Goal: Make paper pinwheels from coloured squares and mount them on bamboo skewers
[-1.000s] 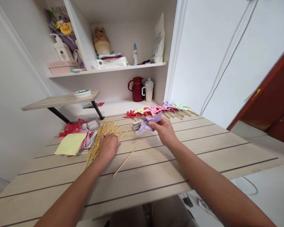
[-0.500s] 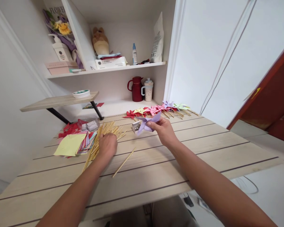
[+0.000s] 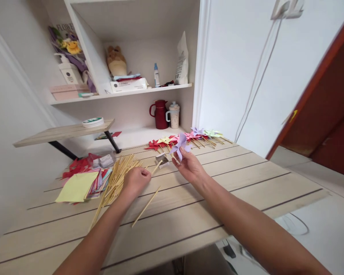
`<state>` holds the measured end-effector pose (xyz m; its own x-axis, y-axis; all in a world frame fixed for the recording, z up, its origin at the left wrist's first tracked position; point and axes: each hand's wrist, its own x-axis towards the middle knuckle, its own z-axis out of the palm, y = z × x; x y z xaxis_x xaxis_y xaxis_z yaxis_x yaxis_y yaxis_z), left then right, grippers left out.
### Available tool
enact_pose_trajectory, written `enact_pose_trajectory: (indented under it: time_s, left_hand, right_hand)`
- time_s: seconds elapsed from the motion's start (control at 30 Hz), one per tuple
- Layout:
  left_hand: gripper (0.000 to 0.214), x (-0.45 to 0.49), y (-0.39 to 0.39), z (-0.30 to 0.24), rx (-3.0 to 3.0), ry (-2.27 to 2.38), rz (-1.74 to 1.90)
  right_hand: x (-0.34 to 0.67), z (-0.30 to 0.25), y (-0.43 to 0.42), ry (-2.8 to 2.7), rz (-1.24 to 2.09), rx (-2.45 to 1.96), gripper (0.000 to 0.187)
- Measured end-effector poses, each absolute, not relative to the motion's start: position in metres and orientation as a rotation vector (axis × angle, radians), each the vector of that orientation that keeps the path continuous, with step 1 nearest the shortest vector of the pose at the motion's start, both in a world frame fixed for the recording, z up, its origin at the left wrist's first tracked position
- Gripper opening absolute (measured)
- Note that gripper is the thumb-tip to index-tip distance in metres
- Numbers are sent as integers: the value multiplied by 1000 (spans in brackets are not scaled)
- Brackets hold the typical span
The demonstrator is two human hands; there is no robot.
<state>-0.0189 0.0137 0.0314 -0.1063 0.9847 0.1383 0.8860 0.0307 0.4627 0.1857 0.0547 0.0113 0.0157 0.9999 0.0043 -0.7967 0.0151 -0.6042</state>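
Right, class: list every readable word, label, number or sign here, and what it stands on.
"FLOWE", cut off by the divider: on the backing behind the yellow ornament.
Too small or blurred to read: marks on the pump bottle, pink box, white box, blue-capped bottle, white bag, clear packet and round tub.

Pair of hands, human: left hand (image 3: 137,180), ungloved, over the plank tabletop (image 3: 183,206); right hand (image 3: 190,166), likewise ungloved, over the tabletop; left forearm (image 3: 94,233) and right forearm (image 3: 240,214), both bare, broad toward the elbow, tapering to slim, unadorned wrists, above the tabletop's near edge; legwear (image 3: 205,261), grey-brown, plain, matte, below that same edge, largely in shadow, cut too dim to tell.
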Motion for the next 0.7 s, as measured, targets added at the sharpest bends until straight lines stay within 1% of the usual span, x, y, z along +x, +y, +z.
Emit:
enact_pose_trajectory:
  time_s: [0.1,0.33,0.43,0.53,0.63,0.7]
  left_hand:
    - [19,15,11,28,2026,2042,600]
    - [18,57,0,14,2218,2033,522]
    - [27,59,-3,3,2261,2021,556]
    - [36,62,-5,-3,2244,1994,502]
    - [34,65,-5,-6,2203,1972,486]
    - [29,66,-4,-8,2189,1938,560]
  right_hand:
    - [185,4,62,-362,1498,-565,17]
    - [176,2,59,-276,1586,-510,13]
    - [175,5,57,-227,1596,-500,12]
    - [176,6,56,-258,1596,-497,13]
    - [175,6,55,-294,1613,-489,14]
    - [173,6,52,-315,1626,-483,14]
